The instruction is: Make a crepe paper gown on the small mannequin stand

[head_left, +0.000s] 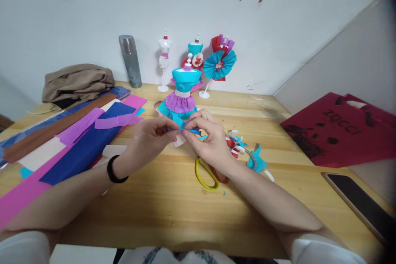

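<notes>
Between my two hands, in the middle of the head view, is a small piece of turquoise crepe paper (191, 129). My left hand (154, 137) pinches its left end, and my right hand (210, 135) pinches it just to the right. Directly behind them stands a mini dress form (185, 84) in a turquoise paper top, a pale waistband and a ruffled purple and turquoise skirt. My fingers hide the lower part of the skirt. Below my right hand lie scissors with yellow and red handles (206, 177), their blades hidden.
Colored paper sheets (89, 148) spread over the left side, near a brown cloth (77, 82) and a flask (130, 62). More dress forms (163, 60) stand by the wall. Paper scraps (256, 159), a red bag (337, 132) and a phone (359, 202) are at right.
</notes>
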A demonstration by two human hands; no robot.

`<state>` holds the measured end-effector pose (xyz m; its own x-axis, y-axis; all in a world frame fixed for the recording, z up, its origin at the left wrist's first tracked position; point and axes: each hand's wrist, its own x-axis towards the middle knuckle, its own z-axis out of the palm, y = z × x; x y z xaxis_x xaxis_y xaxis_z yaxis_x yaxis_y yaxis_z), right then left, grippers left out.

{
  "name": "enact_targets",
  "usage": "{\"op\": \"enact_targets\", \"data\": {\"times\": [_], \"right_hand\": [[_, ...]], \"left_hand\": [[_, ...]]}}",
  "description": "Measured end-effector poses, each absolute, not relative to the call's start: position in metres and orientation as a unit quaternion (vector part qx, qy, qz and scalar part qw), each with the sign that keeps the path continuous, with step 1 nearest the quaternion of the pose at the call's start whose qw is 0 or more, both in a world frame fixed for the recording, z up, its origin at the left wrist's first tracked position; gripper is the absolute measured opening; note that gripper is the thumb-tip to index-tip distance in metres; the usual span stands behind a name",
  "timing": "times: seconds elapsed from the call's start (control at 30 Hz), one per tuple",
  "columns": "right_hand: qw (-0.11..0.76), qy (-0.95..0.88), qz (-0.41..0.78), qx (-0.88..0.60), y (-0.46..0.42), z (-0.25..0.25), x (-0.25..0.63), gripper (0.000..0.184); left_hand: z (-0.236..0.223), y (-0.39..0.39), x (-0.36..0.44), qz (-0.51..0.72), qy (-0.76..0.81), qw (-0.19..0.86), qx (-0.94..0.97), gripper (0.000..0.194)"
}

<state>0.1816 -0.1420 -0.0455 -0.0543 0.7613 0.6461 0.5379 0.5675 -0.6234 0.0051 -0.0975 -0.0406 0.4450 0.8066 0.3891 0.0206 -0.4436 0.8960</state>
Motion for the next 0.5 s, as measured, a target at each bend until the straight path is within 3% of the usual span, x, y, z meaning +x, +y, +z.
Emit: {"op": "enact_targets", "data": {"times": [0.2, 0.33, 0.5], "right_hand": [[0.519, -0.719, 0.101, -0.452, -0.1416, -0.0453, 0.183, 0.011], [0.513, -0.721, 0.093, -0.456, -0.1421, -0.0446, 0.1833, 0.011], [0.514, -0.725, 0.1, -0.447, -0.1436, -0.0445, 0.1835, 0.012]], "left_hand": [[-0.0394, -0.0957, 0.0071, 0.431, 0.274, 0.529, 0.678, 0.013], [-0.0414, -0.0979, 0.0092, 0.414, 0.246, 0.574, 0.662, 0.029], [-0.0376, -0.1004, 0.0082, 0.383, 0.287, 0.58, 0.66, 0.016]]}}
